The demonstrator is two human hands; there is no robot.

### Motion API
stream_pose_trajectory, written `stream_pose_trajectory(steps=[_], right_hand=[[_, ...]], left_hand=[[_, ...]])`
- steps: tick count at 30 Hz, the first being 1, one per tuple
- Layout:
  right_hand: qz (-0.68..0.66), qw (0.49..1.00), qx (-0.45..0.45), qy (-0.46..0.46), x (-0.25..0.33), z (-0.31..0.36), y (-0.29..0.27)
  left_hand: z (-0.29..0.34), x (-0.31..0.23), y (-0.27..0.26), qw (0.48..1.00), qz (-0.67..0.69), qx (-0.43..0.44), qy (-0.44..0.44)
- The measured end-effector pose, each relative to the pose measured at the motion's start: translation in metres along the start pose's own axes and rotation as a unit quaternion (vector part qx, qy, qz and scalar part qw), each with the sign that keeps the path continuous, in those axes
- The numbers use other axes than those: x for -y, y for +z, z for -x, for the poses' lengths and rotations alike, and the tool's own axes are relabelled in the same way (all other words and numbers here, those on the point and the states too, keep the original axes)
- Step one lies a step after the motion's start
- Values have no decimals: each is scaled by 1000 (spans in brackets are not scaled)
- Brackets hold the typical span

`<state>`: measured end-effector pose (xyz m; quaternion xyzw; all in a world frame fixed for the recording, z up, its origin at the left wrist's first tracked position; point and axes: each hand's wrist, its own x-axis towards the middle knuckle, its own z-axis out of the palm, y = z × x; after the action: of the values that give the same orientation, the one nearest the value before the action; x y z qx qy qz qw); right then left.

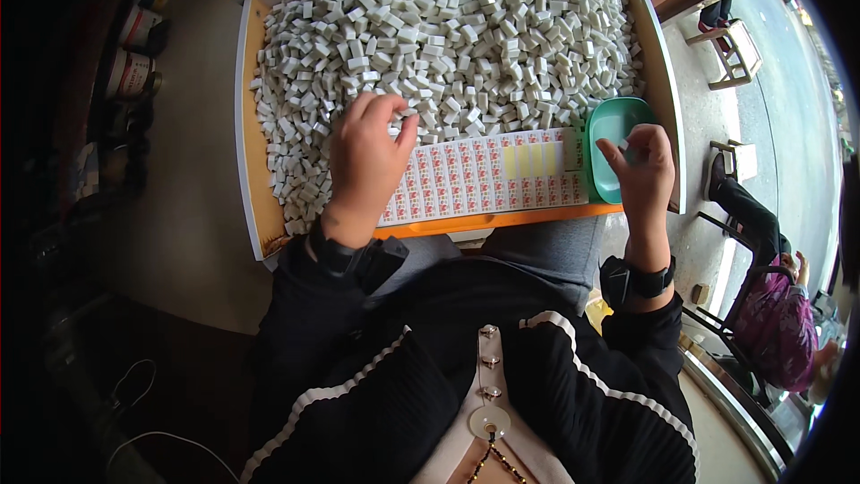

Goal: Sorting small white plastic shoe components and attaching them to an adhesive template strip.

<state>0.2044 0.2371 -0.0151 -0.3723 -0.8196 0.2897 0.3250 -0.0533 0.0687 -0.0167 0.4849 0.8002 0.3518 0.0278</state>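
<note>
My left hand hovers at the near edge of a heap of small white blocks. Its thumb and forefinger curl together around what looks like one small white block. Over a green oval dish at the right, my right hand has its thumb and forefinger bent toward each other. Something small and pale seems to be between them, too small to name. Between the hands lies a sheet of small red-and-white printed labels, with a bare yellow patch in its upper right part.
A shallow wooden tray with white outer sides and an orange near edge holds the heap and rests at my lap. To the right, a seated person and wooden stools stand by a doorway. Containers line the far left.
</note>
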Motion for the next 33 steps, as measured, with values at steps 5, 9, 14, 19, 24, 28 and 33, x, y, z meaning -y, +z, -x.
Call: stream_pose_trajectory(steps=[5, 9, 14, 19, 24, 28, 33], right_hand=[[38, 998, 16, -56, 23, 2, 17], [20, 985, 113, -132, 41, 10, 55], [68, 963, 186, -181, 41, 12, 77], [94, 956, 210, -184, 41, 9, 83], [127, 942, 218, -223, 39, 9, 82], [153, 926, 224, -262, 38, 15, 75], [147, 917, 228, -291, 37, 16, 69]], left_hand=[[-10, 8, 4, 986, -134, -15, 93], [-11, 10, 9, 983, -143, -19, 117], [10, -21, 4, 952, 268, 99, -110], [34, -24, 26, 782, 539, 212, -229], [35, -18, 40, 768, 550, 192, -266], [33, -19, 40, 751, 557, 212, -285], [34, -20, 41, 740, 571, 195, -297]])
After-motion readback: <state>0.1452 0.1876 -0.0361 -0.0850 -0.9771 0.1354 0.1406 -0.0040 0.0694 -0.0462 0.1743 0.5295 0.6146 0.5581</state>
